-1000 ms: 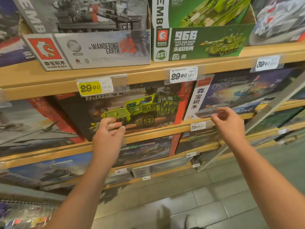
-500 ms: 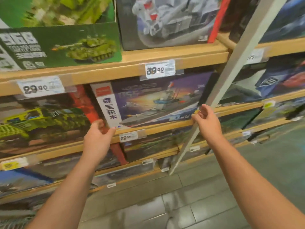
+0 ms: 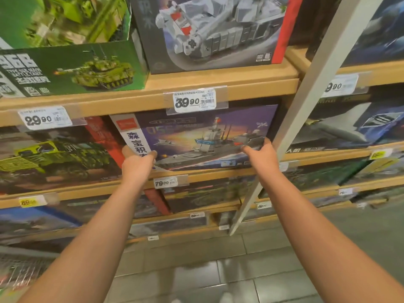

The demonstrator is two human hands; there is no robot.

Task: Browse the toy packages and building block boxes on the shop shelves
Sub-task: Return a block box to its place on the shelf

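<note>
Currently, scene: a person faces wooden shop shelves stacked with building block boxes, both bare arms reaching forward.
Far left: a truck box with a green camouflage vehicle leans on the middle shelf under a 29.90 tag; no hand touches it.
Upper left: a green tank box sits on the shelf above, also untouched.
Left hand: the left hand grips the lower left corner of the ship box; its fingers curl behind the edge and the thumb lies across the front.
Centre: the ship box, purple with a grey warship, stands on the middle shelf, its bottom edge resting at the shelf lip, just above a 79.00 tag and below a 39.90 tag.
Upper centre: a grey vehicle box stands on the shelf above.
Right hand: the right hand holds the lower right corner of the ship box, thumb on the front, fingers wrapped round the side.
Right: a pale upright post slants past that hand; more boxes lie beyond it, too blurred to name.
Progress: judging by the grip, one box is being picked out for a closer look; it has not left the shelf.
Left to do: probably lift it out, inspect it, return it, then move on to the remaining shelves, below and to the right.
</note>
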